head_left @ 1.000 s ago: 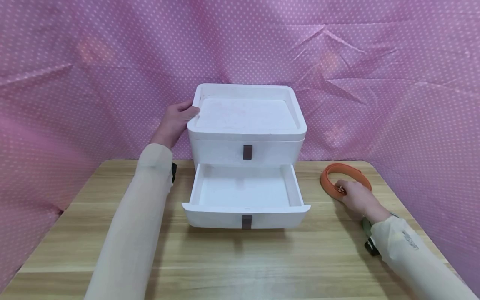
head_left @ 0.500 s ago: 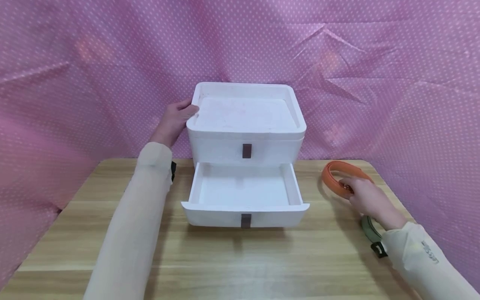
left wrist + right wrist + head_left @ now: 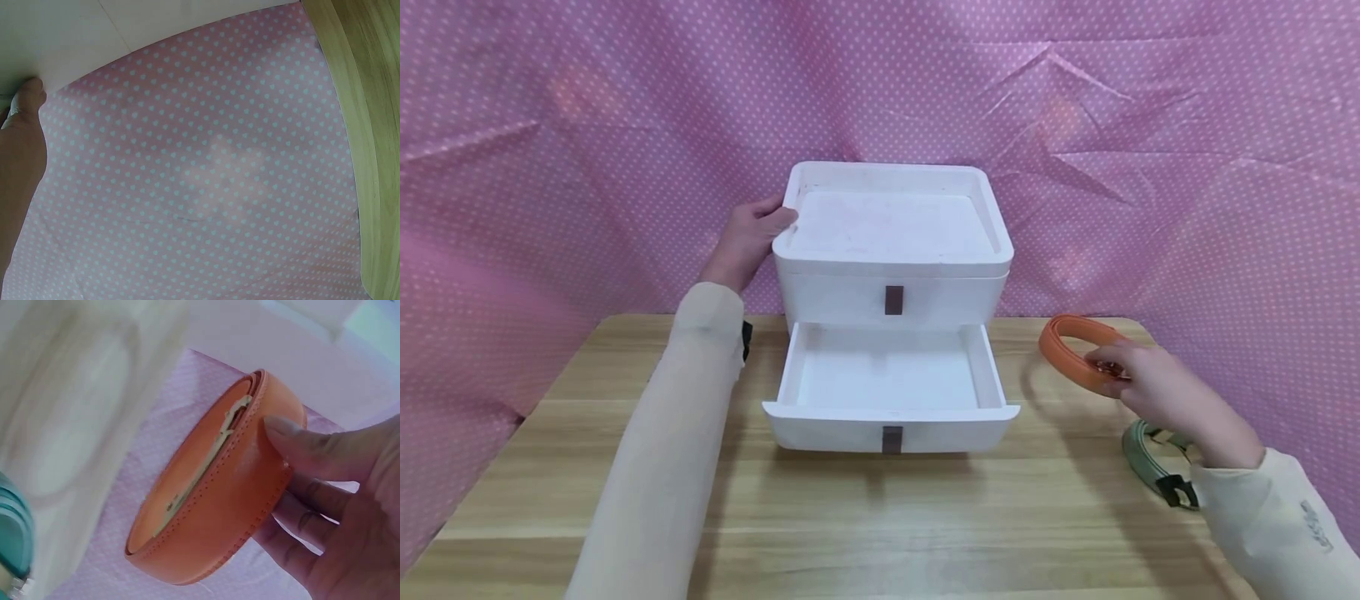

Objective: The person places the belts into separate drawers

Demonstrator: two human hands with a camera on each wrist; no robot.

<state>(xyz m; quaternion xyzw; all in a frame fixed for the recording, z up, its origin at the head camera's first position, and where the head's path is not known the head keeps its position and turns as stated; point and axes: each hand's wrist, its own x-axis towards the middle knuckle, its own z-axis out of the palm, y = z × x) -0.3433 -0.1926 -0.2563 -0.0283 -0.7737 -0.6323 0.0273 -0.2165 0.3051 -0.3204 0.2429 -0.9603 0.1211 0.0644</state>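
Note:
An orange leather belt (image 3: 1063, 360), coiled into a ring, hangs just above the table's right side, its shadow falling below. My right hand (image 3: 1180, 400) pinches it near the buckle. In the right wrist view, the thumb presses the outside of the coiled belt (image 3: 231, 503); the fingers are partly hidden behind it. My left hand (image 3: 745, 242) holds the upper left rim of a white two-drawer unit (image 3: 835, 300), thumb over the edge and fingers down the side. The lower drawer (image 3: 827, 429) is pulled out, with nothing in it.
A coiled green belt (image 3: 1138, 458) with a black buckle lies beside my right wrist, partly covered by the sleeve. The wooden table (image 3: 880, 533) extends in front of the unit. A pink dotted cloth (image 3: 700, 100) hangs behind and at both sides.
My right hand has lifted the orange belt off the table and drawn slightly back to the right, uncovering more of the green belt. The left hand keeps its place on the drawer unit.

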